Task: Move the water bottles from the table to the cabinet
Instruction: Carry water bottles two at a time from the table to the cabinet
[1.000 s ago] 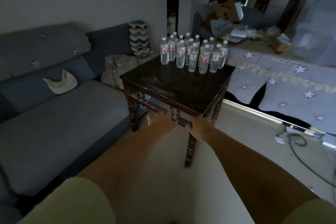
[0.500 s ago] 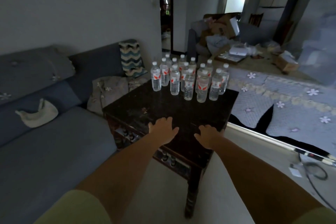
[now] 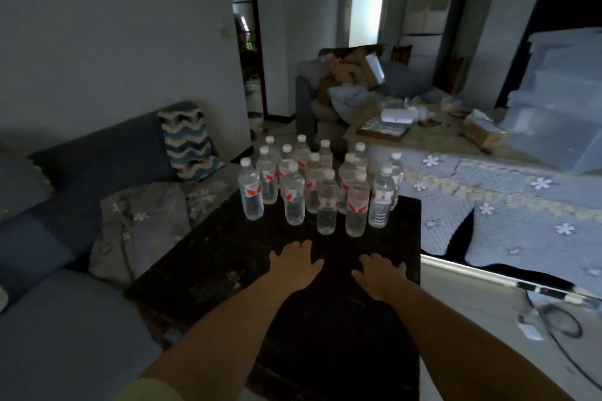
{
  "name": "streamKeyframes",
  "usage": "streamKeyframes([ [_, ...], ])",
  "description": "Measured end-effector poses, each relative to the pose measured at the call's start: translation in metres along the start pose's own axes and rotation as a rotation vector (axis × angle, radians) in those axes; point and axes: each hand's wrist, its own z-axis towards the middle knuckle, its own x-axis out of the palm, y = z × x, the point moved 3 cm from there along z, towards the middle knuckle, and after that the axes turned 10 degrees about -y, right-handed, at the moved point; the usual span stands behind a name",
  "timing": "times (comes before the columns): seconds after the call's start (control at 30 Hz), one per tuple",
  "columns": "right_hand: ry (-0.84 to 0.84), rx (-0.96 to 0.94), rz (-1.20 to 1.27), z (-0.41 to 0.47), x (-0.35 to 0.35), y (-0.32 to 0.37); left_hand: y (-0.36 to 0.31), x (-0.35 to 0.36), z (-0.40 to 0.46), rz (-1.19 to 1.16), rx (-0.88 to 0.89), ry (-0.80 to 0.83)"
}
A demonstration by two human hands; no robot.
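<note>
My left hand [image 3: 294,262] and right hand [image 3: 379,275], fingers spread and empty, hover over the dark wooden tabletop [image 3: 211,257]; upright clear plastic water bottles [image 3: 326,205] stand just ahead, the left hand nearer.

Head-worn wide camera looks forward and down, close over the table [image 3: 228,257], room beyond.

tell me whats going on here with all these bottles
A person is reaching both bare arms out over a dark wooden table toward a cluster of water bottles standing upright at its far end. The left hand and right hand are open, fingers spread, short of the nearest bottles and holding nothing. No bottle has been picked up yet; all of them stand on the table. A blue sofa sits to the left, and no cabinet is clearly identifiable in view.
</note>
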Motion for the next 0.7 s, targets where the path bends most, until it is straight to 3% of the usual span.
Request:
streamKeyframes([
  [0.33,-0.071,0.215,0.177,0.097,-0.007,0.025,0.028,0.009,0.136,-0.198,0.106,0.097],
  [0.57,-0.264,0.307,0.628,0.154,0.004,0.004,0.022,0.045,0.186,-0.486,0.009,0.151],
  [0.7,-0.373,0.353,0.930,0.185,0.009,-0.011,0.015,0.054,0.213,-0.704,-0.046,0.095],
])
